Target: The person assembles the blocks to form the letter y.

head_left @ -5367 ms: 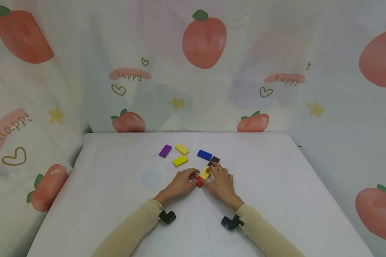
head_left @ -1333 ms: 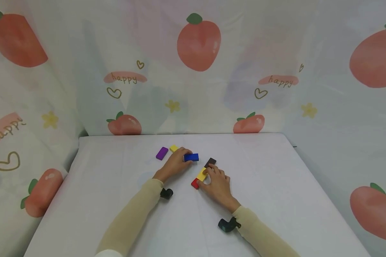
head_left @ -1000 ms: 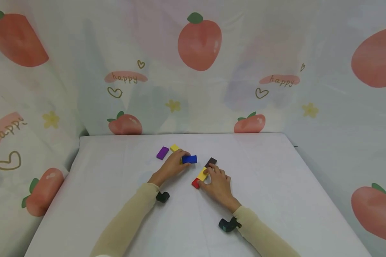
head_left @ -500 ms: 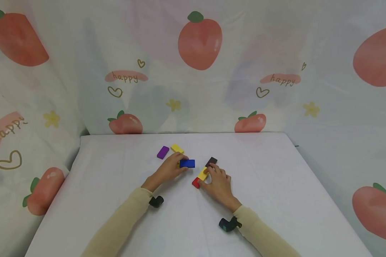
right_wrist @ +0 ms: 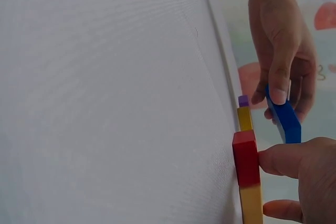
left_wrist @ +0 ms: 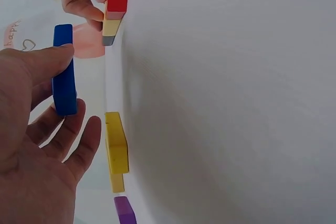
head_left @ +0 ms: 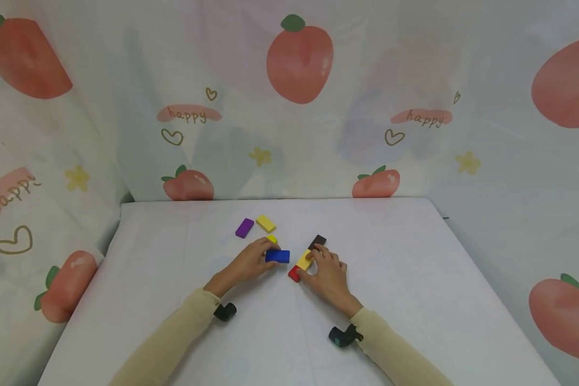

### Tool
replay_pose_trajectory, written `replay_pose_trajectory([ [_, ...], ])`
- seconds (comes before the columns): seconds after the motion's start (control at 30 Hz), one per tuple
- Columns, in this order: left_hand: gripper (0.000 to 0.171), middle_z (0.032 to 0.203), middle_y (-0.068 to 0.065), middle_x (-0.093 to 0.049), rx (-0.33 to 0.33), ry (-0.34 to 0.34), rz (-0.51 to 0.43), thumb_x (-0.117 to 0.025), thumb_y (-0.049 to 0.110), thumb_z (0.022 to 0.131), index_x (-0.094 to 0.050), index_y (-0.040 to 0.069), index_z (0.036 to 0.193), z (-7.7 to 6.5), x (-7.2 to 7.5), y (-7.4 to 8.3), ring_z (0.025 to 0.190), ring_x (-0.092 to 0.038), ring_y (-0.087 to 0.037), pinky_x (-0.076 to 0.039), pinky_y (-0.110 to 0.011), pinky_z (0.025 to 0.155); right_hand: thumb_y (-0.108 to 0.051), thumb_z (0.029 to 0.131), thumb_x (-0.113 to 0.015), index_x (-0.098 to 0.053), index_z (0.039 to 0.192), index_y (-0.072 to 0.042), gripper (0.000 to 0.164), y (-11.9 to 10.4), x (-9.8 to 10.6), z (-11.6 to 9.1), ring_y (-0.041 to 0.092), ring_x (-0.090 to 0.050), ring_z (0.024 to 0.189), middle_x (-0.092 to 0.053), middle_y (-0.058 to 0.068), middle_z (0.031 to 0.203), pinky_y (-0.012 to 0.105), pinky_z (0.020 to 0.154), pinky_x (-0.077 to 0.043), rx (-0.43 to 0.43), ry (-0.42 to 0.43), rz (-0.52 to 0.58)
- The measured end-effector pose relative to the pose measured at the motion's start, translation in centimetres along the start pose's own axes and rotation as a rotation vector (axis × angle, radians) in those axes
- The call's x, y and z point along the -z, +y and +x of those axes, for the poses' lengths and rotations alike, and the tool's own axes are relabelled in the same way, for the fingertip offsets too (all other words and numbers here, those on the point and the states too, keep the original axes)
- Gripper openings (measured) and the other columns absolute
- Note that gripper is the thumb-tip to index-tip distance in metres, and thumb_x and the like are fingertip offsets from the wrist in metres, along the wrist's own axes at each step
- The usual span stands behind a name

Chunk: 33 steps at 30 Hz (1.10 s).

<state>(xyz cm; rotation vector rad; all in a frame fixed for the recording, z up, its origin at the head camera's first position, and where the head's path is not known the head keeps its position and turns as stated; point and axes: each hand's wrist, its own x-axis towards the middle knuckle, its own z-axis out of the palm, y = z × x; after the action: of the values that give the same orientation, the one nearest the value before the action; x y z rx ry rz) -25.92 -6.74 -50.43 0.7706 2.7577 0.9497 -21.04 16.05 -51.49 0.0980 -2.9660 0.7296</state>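
Note:
My left hand (head_left: 246, 262) holds a blue block (head_left: 277, 257) by its end, thumb on one face and fingers behind, lifted above the table in the left wrist view. My right hand (head_left: 329, 273) rests on a slanted row of blocks. Its thumb touches the red block (right_wrist: 246, 158) and a fingertip touches the light yellow block (right_wrist: 251, 204). In that row the red block lies nearest me, the light yellow one in the middle and a black block (head_left: 318, 242) farthest. A bright yellow block (left_wrist: 116, 142) lies on the table just beyond my left hand, partly hidden in the head view.
Another yellow block (head_left: 266, 223) and a purple block (head_left: 244, 228) lie farther back, left of the row. A white cloth covers the table (head_left: 415, 300). A fruit-patterned curtain (head_left: 241, 64) hangs behind and at the sides. Each wrist carries a small black camera (head_left: 342, 336).
My left hand took up the blue block from the back and has brought it nearer and slightly left, uncovering the far yellow block. My right hand has stayed at the row.

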Motion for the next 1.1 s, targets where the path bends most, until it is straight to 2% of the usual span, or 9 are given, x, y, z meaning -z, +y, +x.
replay_pose_trajectory([
  [0.3, 0.038, 0.129, -0.004, -0.060, 0.004, -0.056, 0.027, -0.072, 0.023, 0.090, -0.062, 0.015, 0.125, -0.6, -0.2, -0.5, 0.125, -0.054, -0.021, -0.044, -0.041, 0.108, -0.047, 0.083, -0.073, -0.063, 0.113, -0.016, 0.045, -0.1, 0.1, -0.1, 0.038, -0.041, 0.134, -0.042, 0.010, 0.152, 0.057, 0.098, -0.033, -0.011, -0.013, 0.009],
  [0.67, 0.035, 0.128, -0.003, -0.061, -0.028, -0.143, 0.028, -0.071, 0.020, 0.091, -0.062, 0.014, 0.124, -0.3, -0.3, -0.8, 0.127, -0.052, -0.021, -0.043, -0.040, 0.109, -0.047, 0.083, -0.073, -0.063, 0.112, -0.017, 0.043, -0.2, 0.2, 0.0, 0.038, -0.041, 0.134, -0.042, 0.009, 0.152, 0.058, 0.099, -0.031, -0.004, -0.008, 0.015],
  [0.93, 0.034, 0.129, 0.000, -0.062, -0.074, -0.173, 0.092, -0.068, 0.022, 0.093, -0.061, 0.015, 0.126, 0.3, -0.6, -1.1, 0.125, -0.052, -0.020, -0.042, -0.040, 0.110, -0.047, 0.082, -0.072, -0.063, 0.112, -0.018, 0.043, -0.2, 0.3, 0.0, 0.038, -0.042, 0.134, -0.043, 0.009, 0.152, 0.058, 0.099, -0.032, -0.006, -0.004, 0.014],
  [1.1, 0.034, 0.131, 0.002, -0.060, -0.079, -0.187, 0.158, -0.066, 0.023, 0.094, -0.061, 0.018, 0.128, 0.8, -0.8, -1.3, 0.127, -0.051, -0.019, -0.041, -0.039, 0.111, -0.047, 0.082, -0.072, -0.063, 0.111, -0.017, 0.042, -0.1, 0.2, 0.0, 0.038, -0.042, 0.134, -0.043, 0.009, 0.151, 0.059, 0.099, -0.031, -0.003, -0.004, 0.014],
])
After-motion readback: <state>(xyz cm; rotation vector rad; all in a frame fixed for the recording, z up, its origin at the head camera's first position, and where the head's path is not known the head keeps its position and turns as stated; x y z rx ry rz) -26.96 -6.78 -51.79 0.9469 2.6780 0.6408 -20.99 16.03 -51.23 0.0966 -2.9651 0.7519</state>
